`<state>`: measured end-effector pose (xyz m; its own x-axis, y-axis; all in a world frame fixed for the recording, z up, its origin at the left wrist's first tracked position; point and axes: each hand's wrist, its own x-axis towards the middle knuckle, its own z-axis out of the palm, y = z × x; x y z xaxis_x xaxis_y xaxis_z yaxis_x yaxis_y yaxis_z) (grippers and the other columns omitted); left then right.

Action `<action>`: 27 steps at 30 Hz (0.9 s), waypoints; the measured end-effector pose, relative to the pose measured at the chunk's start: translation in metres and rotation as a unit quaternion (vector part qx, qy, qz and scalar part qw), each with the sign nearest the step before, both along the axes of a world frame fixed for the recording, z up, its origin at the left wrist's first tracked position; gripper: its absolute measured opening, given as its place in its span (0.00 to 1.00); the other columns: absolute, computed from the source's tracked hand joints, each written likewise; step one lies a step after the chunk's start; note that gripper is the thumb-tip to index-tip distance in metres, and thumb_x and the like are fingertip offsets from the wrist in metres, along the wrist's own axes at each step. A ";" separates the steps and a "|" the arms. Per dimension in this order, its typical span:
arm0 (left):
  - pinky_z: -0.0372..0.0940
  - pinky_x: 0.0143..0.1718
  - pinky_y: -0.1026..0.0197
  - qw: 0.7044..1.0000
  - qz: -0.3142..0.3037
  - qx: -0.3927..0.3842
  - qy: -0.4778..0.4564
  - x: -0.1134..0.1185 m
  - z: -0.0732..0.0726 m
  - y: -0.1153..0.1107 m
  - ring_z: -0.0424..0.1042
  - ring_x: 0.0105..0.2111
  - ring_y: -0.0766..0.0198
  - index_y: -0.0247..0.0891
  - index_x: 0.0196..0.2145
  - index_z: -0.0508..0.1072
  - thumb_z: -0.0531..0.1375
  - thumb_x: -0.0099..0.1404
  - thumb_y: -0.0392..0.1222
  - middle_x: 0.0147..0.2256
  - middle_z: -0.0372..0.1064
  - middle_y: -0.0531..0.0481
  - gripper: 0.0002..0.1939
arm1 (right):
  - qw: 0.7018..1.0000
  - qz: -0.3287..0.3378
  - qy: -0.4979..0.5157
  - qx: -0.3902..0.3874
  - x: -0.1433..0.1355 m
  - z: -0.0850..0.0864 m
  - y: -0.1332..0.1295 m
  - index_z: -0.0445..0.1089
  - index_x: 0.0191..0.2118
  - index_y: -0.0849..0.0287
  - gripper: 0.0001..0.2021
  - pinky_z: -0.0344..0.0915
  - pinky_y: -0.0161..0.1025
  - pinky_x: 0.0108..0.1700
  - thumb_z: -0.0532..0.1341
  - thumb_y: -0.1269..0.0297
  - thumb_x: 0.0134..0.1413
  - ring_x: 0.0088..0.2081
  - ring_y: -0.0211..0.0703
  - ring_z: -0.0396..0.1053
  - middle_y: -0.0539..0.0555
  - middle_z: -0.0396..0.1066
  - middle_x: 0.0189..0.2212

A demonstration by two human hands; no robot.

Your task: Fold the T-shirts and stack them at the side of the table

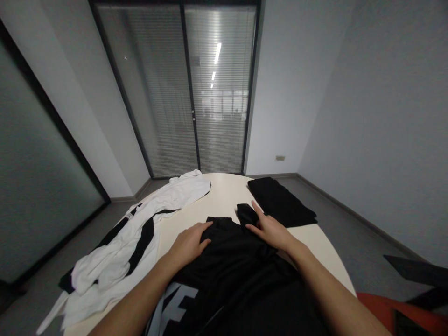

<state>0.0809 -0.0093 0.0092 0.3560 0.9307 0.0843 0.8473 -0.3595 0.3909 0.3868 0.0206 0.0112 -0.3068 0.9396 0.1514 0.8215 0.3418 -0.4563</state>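
A black garment with white lettering near its lower edge lies spread on a round cream table in front of me. My left hand rests flat on the garment's far left part, fingers pointing right. My right hand lies flat on the far right part, fingers stretched toward a small folded black flap. Neither hand grips the cloth.
A folded black cloth lies at the table's far right. A heap of white and black clothes covers the left side and hangs over the edge. An orange seat is at the lower right. Glass doors with blinds stand behind.
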 end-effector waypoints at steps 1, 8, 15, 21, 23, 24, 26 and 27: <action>0.62 0.58 0.53 1.000 0.000 -0.001 -0.003 0.000 0.000 0.001 0.69 0.57 0.52 0.44 0.62 0.65 0.59 0.65 0.41 0.58 0.69 0.45 0.27 | 1.000 -0.024 -0.006 -0.003 0.000 -0.002 0.001 0.57 0.66 0.62 0.31 0.64 0.38 0.34 0.58 0.53 0.63 0.33 0.49 0.75 0.55 0.77 0.30; 0.63 0.56 0.52 1.000 0.006 0.019 -0.018 0.000 -0.003 0.002 0.68 0.57 0.51 0.41 0.46 0.72 0.61 0.62 0.39 0.57 0.69 0.44 0.14 | 0.997 -0.081 0.016 -0.003 0.001 -0.005 0.008 0.70 0.39 0.56 0.12 0.63 0.38 0.31 0.58 0.53 0.63 0.31 0.49 0.75 0.56 0.76 0.27; 0.56 0.63 0.47 0.999 -0.001 0.003 -0.043 0.007 -0.006 0.005 0.64 0.61 0.49 0.40 0.36 0.78 0.44 0.75 0.52 0.59 0.68 0.42 0.26 | 0.961 -0.073 0.233 0.127 0.004 0.009 0.003 0.64 0.45 0.55 0.17 0.66 0.41 0.33 0.55 0.46 0.64 0.32 0.49 0.73 0.55 0.75 0.33; 0.57 0.64 0.50 0.991 0.045 0.055 -0.116 0.007 -0.020 0.011 0.66 0.59 0.52 0.33 0.56 0.70 0.46 0.74 0.50 0.57 0.65 0.38 0.25 | 0.950 -0.094 0.237 0.182 0.012 0.017 0.000 0.69 0.39 0.57 0.19 0.65 0.40 0.35 0.58 0.44 0.61 0.32 0.47 0.70 0.54 0.74 0.31; 0.54 0.66 0.48 0.976 0.109 0.104 -0.159 0.003 -0.021 0.017 0.61 0.62 0.50 0.31 0.60 0.66 0.46 0.73 0.50 0.61 0.58 0.35 0.26 | 0.943 -0.141 0.231 0.195 0.017 0.017 0.003 0.69 0.37 0.57 0.20 0.64 0.40 0.35 0.58 0.43 0.60 0.31 0.47 0.69 0.54 0.73 0.30; 0.52 0.67 0.47 0.964 0.144 0.132 -0.179 0.000 -0.021 0.020 0.57 0.64 0.48 0.30 0.62 0.63 0.47 0.73 0.49 0.62 0.54 0.34 0.27 | 0.938 -0.166 0.228 0.200 0.020 0.016 0.005 0.69 0.37 0.57 0.20 0.64 0.40 0.35 0.57 0.42 0.60 0.30 0.47 0.69 0.54 0.73 0.29; 0.49 0.68 0.44 0.939 0.207 0.175 -0.213 -0.007 -0.020 0.027 0.51 0.67 0.44 0.27 0.64 0.59 0.49 0.71 0.49 0.64 0.48 0.31 0.29 | 0.932 -0.207 0.208 0.212 0.028 0.013 0.011 0.69 0.36 0.57 0.20 0.65 0.42 0.36 0.56 0.42 0.61 0.31 0.48 0.68 0.55 0.72 0.28; 0.48 0.68 0.43 0.926 0.232 0.189 -0.229 -0.011 -0.019 0.031 0.49 0.67 0.43 0.26 0.64 0.57 0.50 0.71 0.49 0.64 0.46 0.30 0.31 | 0.930 -0.225 0.187 0.225 0.033 0.010 0.014 0.69 0.35 0.57 0.20 0.65 0.43 0.38 0.56 0.43 0.61 0.32 0.49 0.68 0.56 0.71 0.29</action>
<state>0.0697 0.0216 -0.0096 -0.2283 0.8482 0.4780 0.7211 -0.1825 0.6683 0.4197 0.0348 0.0217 0.2543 0.7763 0.5768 0.7399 0.2278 -0.6329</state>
